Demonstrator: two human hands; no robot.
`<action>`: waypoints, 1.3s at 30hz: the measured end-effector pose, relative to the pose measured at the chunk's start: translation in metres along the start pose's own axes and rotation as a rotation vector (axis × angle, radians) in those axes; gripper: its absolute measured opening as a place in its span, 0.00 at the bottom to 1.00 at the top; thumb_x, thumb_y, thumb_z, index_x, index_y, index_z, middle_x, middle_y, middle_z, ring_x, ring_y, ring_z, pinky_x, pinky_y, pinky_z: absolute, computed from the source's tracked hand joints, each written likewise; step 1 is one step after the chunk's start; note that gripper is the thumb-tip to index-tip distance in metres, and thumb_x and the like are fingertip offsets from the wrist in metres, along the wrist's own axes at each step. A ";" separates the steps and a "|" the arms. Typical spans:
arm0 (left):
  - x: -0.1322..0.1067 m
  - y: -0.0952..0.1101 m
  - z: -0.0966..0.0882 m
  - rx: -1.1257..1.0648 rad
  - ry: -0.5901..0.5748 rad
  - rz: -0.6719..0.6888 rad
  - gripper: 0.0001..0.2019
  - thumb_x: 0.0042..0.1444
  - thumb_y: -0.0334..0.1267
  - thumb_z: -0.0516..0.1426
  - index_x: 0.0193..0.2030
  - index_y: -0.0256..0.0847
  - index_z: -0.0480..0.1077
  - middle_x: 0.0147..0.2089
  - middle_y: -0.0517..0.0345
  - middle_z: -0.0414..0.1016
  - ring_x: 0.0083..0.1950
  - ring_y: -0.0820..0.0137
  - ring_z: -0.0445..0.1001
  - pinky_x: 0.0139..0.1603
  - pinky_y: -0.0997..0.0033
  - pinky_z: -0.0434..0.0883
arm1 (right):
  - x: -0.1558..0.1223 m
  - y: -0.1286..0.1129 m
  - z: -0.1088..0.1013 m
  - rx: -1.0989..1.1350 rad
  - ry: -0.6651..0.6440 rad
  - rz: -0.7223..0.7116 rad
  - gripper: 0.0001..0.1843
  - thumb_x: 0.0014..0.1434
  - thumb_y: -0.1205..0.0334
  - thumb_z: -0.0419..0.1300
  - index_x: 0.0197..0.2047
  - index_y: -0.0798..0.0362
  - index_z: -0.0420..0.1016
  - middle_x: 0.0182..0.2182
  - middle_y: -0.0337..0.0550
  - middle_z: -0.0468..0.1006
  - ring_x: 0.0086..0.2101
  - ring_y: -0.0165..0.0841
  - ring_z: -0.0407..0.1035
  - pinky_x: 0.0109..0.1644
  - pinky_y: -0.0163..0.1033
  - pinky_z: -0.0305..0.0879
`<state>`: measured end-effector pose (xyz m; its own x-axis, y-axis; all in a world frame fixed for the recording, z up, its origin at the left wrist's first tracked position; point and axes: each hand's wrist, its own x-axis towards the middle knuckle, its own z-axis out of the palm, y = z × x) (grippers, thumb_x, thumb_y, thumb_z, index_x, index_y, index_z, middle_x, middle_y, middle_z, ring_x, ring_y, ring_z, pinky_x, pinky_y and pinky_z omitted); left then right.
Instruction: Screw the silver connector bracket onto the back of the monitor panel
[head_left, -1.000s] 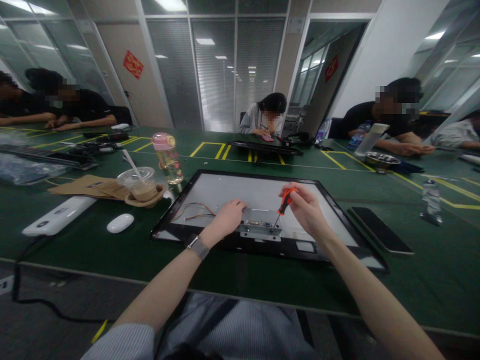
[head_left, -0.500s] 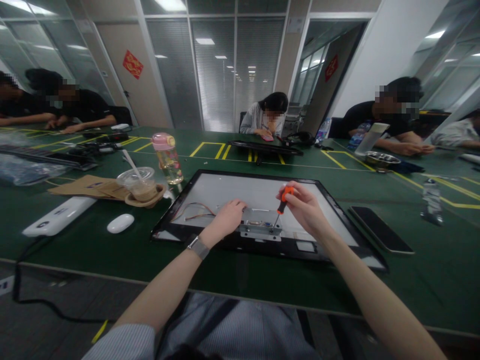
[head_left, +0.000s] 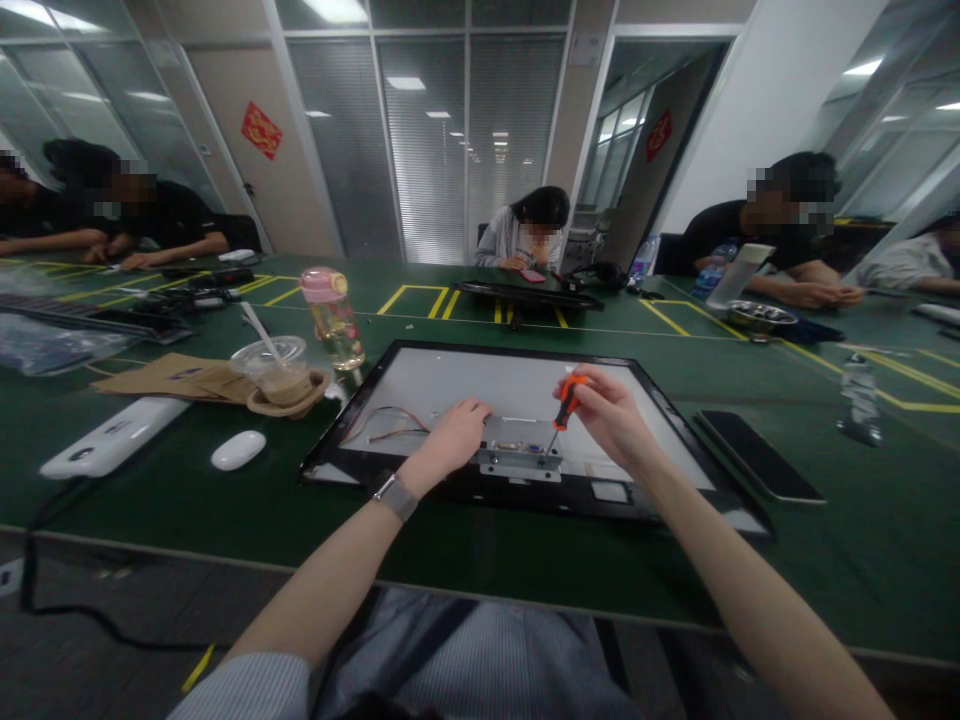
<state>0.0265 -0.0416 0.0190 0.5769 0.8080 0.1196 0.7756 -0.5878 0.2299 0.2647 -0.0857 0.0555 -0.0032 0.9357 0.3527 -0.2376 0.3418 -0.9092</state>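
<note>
In my right hand (head_left: 604,410) is an orange and black screwdriver (head_left: 570,402), held by its handle. It slants down, and its tip meets the right end of a silver metal bracket (head_left: 517,462) with a blue port and another connector in its face. My left hand (head_left: 454,440), a watch (head_left: 396,496) on its wrist, has its fingers curled at the bracket's left end; the thumb is hidden. Beneath both hands lies a flat display panel (head_left: 450,370) with a pale back and black frame. Thin wires (head_left: 394,415) run across the panel left of the bracket.
Left of the panel are a white mouse (head_left: 238,450), a white power strip (head_left: 112,437), an iced drink cup (head_left: 274,370) and a pink-lidded bottle (head_left: 331,315). A black phone (head_left: 759,455) lies to the right. Several people sit around the green table (head_left: 525,570).
The whole view has shifted slightly. My hands, the screwdriver and the bracket keep almost the same places relative to each other.
</note>
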 end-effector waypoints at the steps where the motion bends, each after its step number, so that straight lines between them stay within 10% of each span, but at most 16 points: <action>1: 0.000 0.000 0.000 0.001 -0.002 -0.001 0.20 0.67 0.23 0.44 0.59 0.33 0.69 0.60 0.43 0.72 0.59 0.62 0.72 0.64 0.63 0.66 | 0.000 -0.001 0.001 0.009 0.002 -0.001 0.14 0.49 0.51 0.75 0.38 0.43 0.80 0.33 0.38 0.81 0.38 0.37 0.76 0.51 0.51 0.72; 39: -0.001 0.002 -0.002 0.020 -0.022 0.000 0.21 0.66 0.21 0.45 0.60 0.32 0.69 0.60 0.43 0.72 0.60 0.62 0.72 0.65 0.64 0.66 | -0.003 -0.006 0.003 0.070 -0.121 0.013 0.15 0.57 0.47 0.69 0.46 0.42 0.82 0.35 0.40 0.82 0.39 0.37 0.75 0.54 0.50 0.69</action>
<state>0.0267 -0.0433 0.0214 0.5824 0.8069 0.0987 0.7802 -0.5889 0.2109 0.2634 -0.0907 0.0611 -0.1224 0.9214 0.3688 -0.3039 0.3190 -0.8977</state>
